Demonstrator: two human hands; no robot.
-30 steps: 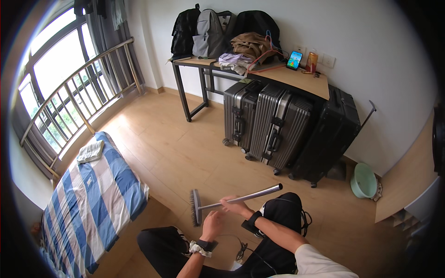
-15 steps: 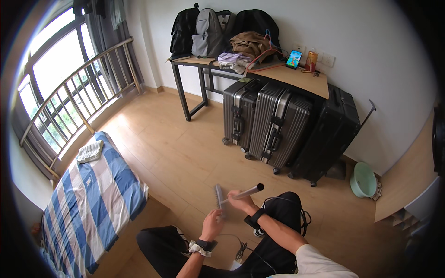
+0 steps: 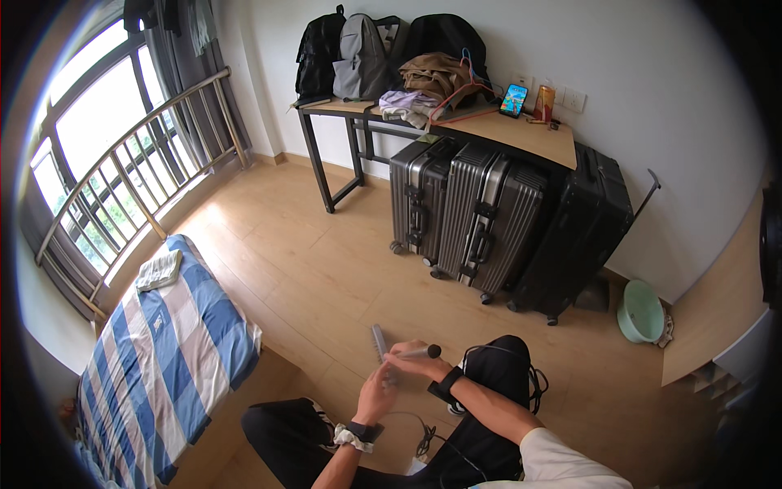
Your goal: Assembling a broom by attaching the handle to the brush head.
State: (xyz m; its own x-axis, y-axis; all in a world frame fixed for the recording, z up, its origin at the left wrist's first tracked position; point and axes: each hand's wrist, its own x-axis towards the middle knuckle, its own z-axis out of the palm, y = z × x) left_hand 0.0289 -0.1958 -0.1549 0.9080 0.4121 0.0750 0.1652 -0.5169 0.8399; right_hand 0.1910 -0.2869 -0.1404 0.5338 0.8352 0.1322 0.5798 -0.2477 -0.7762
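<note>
Over the floor between my bent legs I hold a grey brush [image 3: 378, 339] with a narrow, bristled head and a tube-like handle. My right hand [image 3: 414, 360] is closed around the handle close to the head. The handle's dark round end points to the right, past my fingers. At the lower part of the brush head, my left hand [image 3: 377, 395] has its fingers bent against it, touching my right fingers. Part of the head is hidden behind both hands.
Black cables [image 3: 427, 441] lie by my legs. Ahead stand several suitcases [image 3: 501, 228] under a desk [image 3: 521, 134] holding backpacks, clothes and a phone [image 3: 513, 100]. A bed with checked bedding [image 3: 175, 350] is on the left, a green basin [image 3: 641, 313] on the right.
The brush handle has swung, its end now lower and closer to my right hand. Both hands have drawn together, and the brush head has shifted slightly left.
</note>
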